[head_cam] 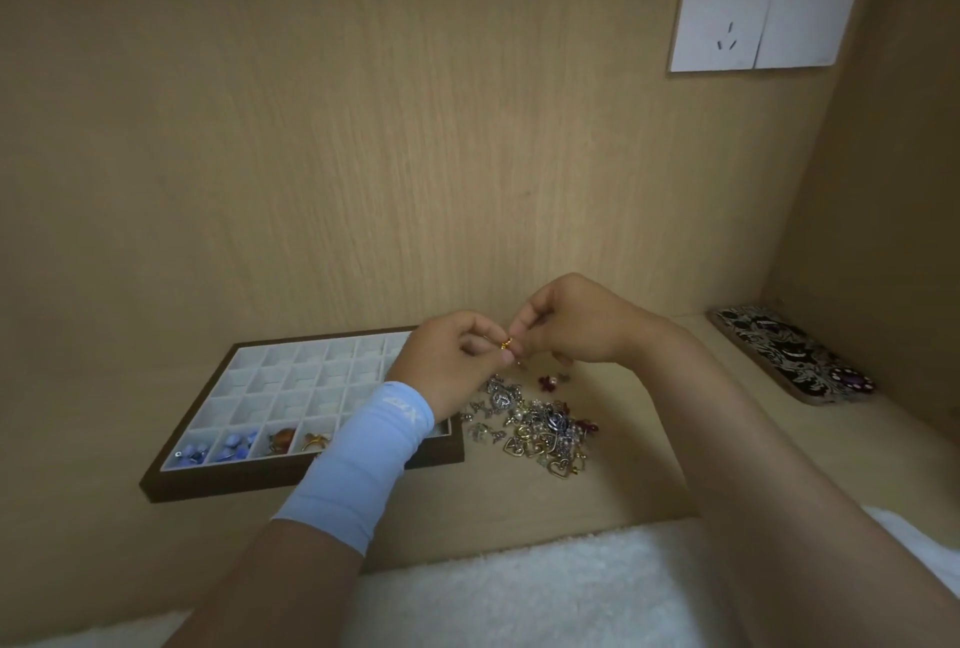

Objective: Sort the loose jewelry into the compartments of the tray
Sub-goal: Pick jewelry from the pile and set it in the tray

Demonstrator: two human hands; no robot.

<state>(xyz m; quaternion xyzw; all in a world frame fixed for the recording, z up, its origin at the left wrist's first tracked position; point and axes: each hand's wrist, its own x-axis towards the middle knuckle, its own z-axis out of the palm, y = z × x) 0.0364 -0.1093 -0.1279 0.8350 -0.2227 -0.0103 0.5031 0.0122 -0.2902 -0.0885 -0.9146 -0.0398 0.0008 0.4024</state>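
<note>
**Sorting step, item in hand.** We see both hands raised just above the right edge of the tray (234, 481), meeting on a small gold piece (506, 343). The left hand (447, 361), wearing a pale blue sleeve (363, 460), pinches the piece from the tray side with curled fingers. The right hand (571, 325) pinches it from the side away from the tray. The piece is too small for us to tell whether the hands are parting two linked bits or only turning it for inspection. In the tray's near row, counting from its left corner, we find blue beads (195, 451) in the first two compartments, then an amber piece (283, 438), then a gilt item (314, 440). The other cells in view look unfilled. The pile (540, 432) lies unsorted just right of the tray's near right corner, with a few red pieces (548, 381) slightly farther back. We judge the task to be at an early stage. The next move calls for one hand to let go and the other to carry the gold piece left over the tray. It should be released low into a single cell, either beside the gilt item or in a free one, so that it does not skip over a divider.
</note>
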